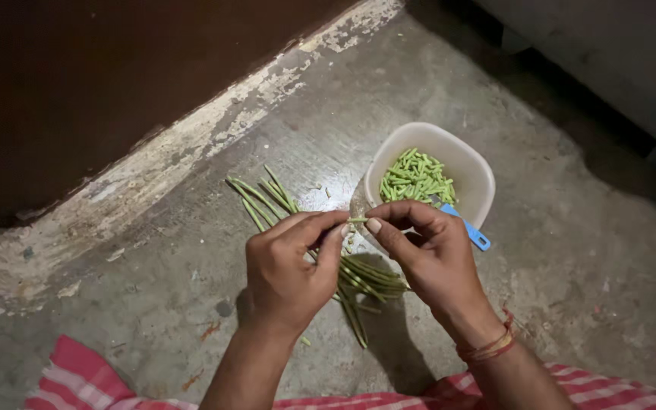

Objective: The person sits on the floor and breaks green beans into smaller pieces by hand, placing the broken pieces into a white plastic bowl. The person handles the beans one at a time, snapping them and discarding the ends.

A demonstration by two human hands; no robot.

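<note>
My left hand and my right hand meet over the concrete floor, pinching one thin green bean between the fingertips of both. My right hand also holds a small knife whose blue handle sticks out toward the right. A loose pile of long green beans lies on the floor under and behind my hands. Just beyond my right hand stands a white plastic bowl with several short cut bean pieces inside.
A dark brown wall with a worn, pale base strip runs along the upper left. Red checked cloth covers my lap at the bottom edge. Red thread bangles circle my right wrist. A dark object fills the upper right corner.
</note>
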